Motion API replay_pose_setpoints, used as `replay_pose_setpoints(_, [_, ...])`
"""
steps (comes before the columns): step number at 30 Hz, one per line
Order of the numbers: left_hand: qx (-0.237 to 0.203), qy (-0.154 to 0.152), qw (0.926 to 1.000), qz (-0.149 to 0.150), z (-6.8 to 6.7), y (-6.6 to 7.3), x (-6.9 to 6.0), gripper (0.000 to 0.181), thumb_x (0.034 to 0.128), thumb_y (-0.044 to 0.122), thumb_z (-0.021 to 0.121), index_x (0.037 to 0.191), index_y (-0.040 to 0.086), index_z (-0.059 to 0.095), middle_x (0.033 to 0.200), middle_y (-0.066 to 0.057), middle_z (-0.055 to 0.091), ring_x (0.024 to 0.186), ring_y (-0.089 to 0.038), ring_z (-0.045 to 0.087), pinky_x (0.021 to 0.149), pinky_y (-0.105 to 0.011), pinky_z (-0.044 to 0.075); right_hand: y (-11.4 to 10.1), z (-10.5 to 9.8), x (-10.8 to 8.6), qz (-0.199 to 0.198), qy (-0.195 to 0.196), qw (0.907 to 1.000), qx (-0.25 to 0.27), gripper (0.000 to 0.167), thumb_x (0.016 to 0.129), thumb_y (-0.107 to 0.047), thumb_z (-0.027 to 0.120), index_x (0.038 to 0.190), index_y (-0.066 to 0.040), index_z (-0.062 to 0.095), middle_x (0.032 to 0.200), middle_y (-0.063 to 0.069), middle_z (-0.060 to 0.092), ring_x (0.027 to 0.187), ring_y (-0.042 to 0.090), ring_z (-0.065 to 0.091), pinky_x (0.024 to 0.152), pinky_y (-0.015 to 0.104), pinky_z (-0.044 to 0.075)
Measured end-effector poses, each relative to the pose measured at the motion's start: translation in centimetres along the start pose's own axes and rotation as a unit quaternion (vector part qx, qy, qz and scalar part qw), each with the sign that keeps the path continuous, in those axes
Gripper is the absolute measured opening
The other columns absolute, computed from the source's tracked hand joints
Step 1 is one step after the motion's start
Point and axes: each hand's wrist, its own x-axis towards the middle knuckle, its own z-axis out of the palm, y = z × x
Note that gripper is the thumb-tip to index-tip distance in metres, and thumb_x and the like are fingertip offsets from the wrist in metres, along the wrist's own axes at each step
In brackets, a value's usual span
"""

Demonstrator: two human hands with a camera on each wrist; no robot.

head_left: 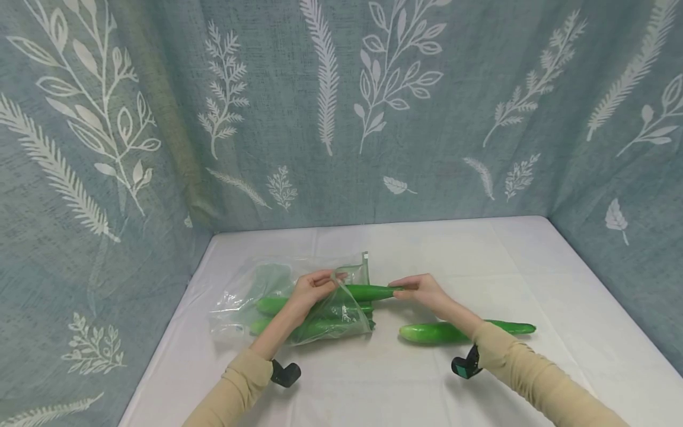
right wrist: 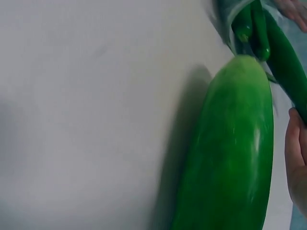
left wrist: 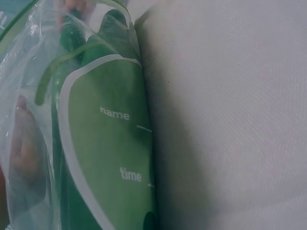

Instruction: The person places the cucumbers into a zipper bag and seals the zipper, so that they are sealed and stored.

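Observation:
A clear zip bag [head_left: 235, 311] lies on its side, its mouth facing right. At the mouth's upper edge, my left hand [head_left: 309, 292] pinches the plastic. My right hand [head_left: 421, 289] holds the right end of a long green cucumber [head_left: 368, 292], whose other end is inside the bag. Below it, further cucumbers [head_left: 325, 328] lie in the bag, their ends showing at the opening. The left wrist view shows the bag's green printed label [left wrist: 105, 143] with "name" and "time". Under my right forearm, another cucumber [head_left: 434, 333] rests on the table, large in the right wrist view.
A white cloth [head_left: 368, 385] covers the table. Blue-green curtains [head_left: 299, 178] with white leaf prints hang behind and at both sides. A black wrist camera [head_left: 286, 375] is on the left wrist, and another camera [head_left: 466, 363] is on the right.

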Motion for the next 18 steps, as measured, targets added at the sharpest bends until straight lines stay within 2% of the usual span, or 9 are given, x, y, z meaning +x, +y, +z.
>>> replay_pose_setpoints(8, [0.019,0.005,0.9998,0.002,-0.1,-0.2,0.0,0.043,0.0909,0.008,0.059,0.131,-0.005,0.051,0.128,-0.016,0.06,0.116,-0.017,0.06,0.098,-0.025,0.049,-0.7,1.2,0.4,-0.015,-0.011,0.9998,0.008,0.034,0.084,-0.013,0.069,0.116,-0.002,0.065,0.119,0.019,0.066,0.107,0.03,0.065,0.098,0.044,0.049])
replay_pose_setpoints(13, [0.027,0.011,0.9996,-0.003,-0.2,-0.2,0.0,0.044,0.0919,0.008,0.058,0.133,-0.006,0.049,0.13,-0.02,0.057,0.122,-0.027,0.055,0.098,-0.028,0.049,-0.9,2.0,0.6,-0.037,-0.026,0.999,0.003,0.033,0.084,-0.012,0.069,0.115,0.0,0.066,0.117,0.02,0.066,0.107,0.031,0.065,0.095,0.041,0.052])
replay_pose_setpoints(18, [0.029,0.012,0.9995,-0.004,-0.2,-0.1,0.0,0.043,0.0918,0.008,0.058,0.132,-0.005,0.05,0.13,-0.021,0.057,0.123,-0.028,0.054,0.099,-0.03,0.049,-1.1,2.7,0.6,-0.048,-0.044,0.9977,-0.017,0.03,0.086,-0.008,0.066,0.116,-0.001,0.066,0.118,0.019,0.066,0.11,0.032,0.063,0.096,0.044,0.05])
